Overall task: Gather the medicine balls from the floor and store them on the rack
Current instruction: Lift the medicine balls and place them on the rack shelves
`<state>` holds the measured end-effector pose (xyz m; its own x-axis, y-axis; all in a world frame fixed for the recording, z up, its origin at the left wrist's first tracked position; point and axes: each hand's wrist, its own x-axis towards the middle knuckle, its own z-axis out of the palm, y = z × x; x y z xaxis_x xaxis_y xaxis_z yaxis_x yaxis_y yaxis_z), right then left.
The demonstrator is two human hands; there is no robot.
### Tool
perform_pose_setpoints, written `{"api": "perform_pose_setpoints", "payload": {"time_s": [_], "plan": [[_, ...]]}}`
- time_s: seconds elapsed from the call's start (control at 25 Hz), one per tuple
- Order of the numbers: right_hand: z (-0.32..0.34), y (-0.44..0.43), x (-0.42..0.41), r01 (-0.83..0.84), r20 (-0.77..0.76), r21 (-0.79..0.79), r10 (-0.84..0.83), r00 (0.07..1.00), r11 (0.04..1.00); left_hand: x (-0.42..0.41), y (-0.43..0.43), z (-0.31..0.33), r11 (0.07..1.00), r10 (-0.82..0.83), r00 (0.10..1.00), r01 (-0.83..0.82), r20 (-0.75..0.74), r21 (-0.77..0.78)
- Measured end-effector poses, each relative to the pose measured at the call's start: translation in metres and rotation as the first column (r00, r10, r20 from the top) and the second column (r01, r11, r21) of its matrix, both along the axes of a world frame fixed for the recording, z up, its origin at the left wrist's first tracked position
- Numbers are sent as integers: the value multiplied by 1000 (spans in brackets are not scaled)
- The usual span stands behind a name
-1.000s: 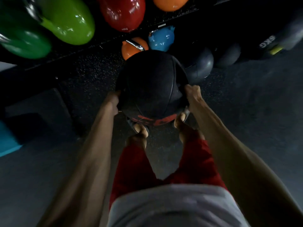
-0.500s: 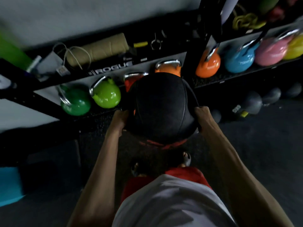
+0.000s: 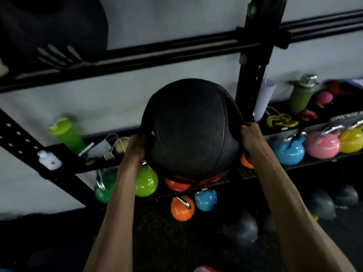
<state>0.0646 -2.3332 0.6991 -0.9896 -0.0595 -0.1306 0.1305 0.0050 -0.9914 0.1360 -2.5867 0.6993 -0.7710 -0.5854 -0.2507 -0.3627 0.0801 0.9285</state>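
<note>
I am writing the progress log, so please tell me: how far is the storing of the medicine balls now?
Done: one dark ball seems to sit high on the rack, though it is blurred. In hand: the left hand and right hand hold the black medicine ball before it. Left: at least three grey balls lie on the floor.

Rack shelf carries coloured kettlebells; floor holds 2 kettlebells and dark medicine balls.

Nothing can be read: the red marking low on the medicine ball and the pale print on the shelf edge to its right are blurred.
</note>
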Motion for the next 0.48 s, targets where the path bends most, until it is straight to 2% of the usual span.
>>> {"api": "perform_pose_setpoints", "payload": {"time_s": [0.12, 0.36, 0.48], "plan": [[39, 1, -18, -61, -71, 9, 61, 996, 998, -5, 1, 44, 996, 80, 997, -81, -15, -23], [111, -3, -62, -169, -202, 17, 169, 965, 985, -17, 7, 107, 970, 222, 957, -237, -188, -58], [155, -11, -79, -234, -300, 2, 224, 927, 972, -24, 10, 142, 949, 275, 907, -310, -319, -61]]}}
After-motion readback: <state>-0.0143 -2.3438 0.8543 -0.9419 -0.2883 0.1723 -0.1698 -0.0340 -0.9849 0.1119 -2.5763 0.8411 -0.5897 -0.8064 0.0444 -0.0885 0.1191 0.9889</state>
